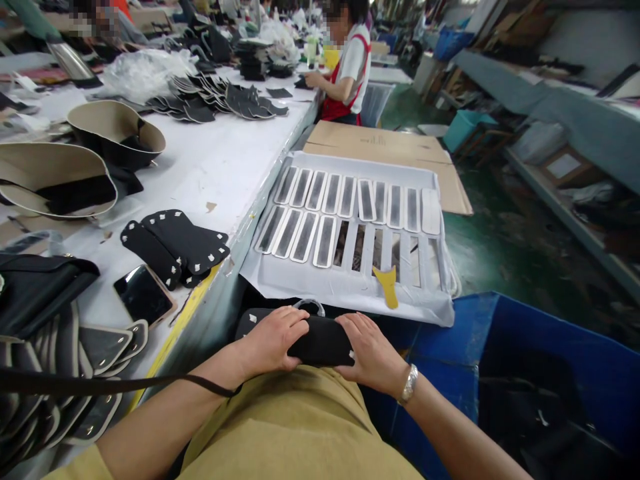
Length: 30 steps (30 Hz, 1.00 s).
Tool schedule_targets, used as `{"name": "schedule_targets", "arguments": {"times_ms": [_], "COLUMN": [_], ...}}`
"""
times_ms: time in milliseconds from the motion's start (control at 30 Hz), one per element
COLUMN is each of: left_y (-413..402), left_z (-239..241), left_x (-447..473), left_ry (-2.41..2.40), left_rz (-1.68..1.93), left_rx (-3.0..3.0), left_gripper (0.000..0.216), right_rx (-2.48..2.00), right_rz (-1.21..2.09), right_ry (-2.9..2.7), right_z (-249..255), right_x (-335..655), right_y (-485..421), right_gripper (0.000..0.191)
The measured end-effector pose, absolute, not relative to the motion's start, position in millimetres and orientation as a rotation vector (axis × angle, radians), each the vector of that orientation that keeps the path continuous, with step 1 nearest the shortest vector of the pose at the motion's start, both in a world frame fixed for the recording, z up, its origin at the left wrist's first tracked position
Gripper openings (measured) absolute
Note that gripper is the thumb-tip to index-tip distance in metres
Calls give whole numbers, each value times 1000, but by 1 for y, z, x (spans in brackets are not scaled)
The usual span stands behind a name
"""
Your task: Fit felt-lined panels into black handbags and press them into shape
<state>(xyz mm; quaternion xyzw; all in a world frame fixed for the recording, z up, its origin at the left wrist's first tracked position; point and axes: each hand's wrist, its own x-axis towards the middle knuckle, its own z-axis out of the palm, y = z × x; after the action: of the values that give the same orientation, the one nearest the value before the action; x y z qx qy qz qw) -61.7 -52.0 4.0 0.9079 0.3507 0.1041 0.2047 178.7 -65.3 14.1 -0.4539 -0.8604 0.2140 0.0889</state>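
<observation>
Head view, from where I stand: both forearms come in low from either side of a mustard shirt [300,427], elbows out, wrists turned inward so the hands meet just in front of the belly. The left hand [276,337] has its fingers bent over the top of a black panel [323,341], thumb at the near edge; the right hand [371,347], with a silver bracelet [409,385] at the wrist, grips the other end the same way. Neither is spread wide; both are closed around the panel. It is long, dark and matt, with small white tabs near its ends, and a clear loop [311,306] shows just behind it. Whether it is one layer or several, I can't tell. It sits at the near side of a cloth-covered rack [300,288], right beside the edge of the white table [210,173].
</observation>
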Motion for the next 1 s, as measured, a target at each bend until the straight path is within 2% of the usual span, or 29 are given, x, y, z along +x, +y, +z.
{"name": "schedule_targets", "arguments": {"times_ms": [300,533,733,900,1000], "left_y": [-49,-40,-36,-33,-31], "left_z": [-1,-5,-7,-8,-7], "left_x": [-65,-65,-64,-64,-64], "left_ry": [1063,1014,990,998,963], "left_rz": [315,354,376,359,346], "left_rx": [2438,2389,2335,2265,2257], "left_gripper": [43,42,46,61,82], "right_rx": [-1418,-1421,-1404,-1391,-1392], "right_rz": [703,646,710,799,817], "right_ry": [-2561,-2672,-2646,-2676,-2693], "right_z": [13,12,11,16,17], "right_x": [175,163,153,150,149], "right_y": [-59,-53,-44,-34,-31], "right_gripper": [67,83,68,63,73]}}
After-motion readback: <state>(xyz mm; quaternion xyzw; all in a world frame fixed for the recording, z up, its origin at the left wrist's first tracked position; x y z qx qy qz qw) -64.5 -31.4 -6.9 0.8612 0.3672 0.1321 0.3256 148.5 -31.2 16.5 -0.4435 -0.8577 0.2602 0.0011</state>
